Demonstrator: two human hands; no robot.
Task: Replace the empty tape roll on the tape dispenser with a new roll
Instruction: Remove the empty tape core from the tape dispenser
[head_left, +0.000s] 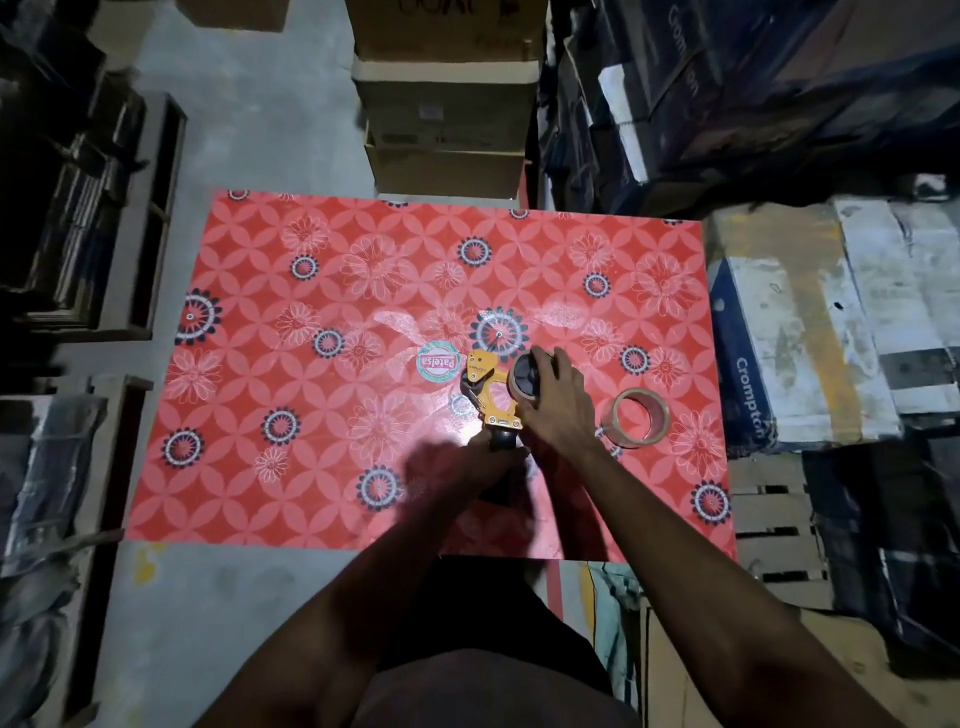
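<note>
A yellow tape dispenser (488, 387) with a black handle lies near the middle of the red patterned table (322, 467). My left hand (457, 467) grips the black handle at the near end. My right hand (558, 400) curls round the roll (524, 382) sitting on the dispenser's black hub. A second, brown tape roll (635, 417) lies flat on the table just right of my right wrist, apart from the dispenser.
A round "Patelsa" sticker (439, 362) sits left of the dispenser. Stacked cardboard boxes (447, 104) stand beyond the far table edge. More boxes (810, 332) crowd the right side. Dark shelves (104, 208) stand at the left, across grey floor.
</note>
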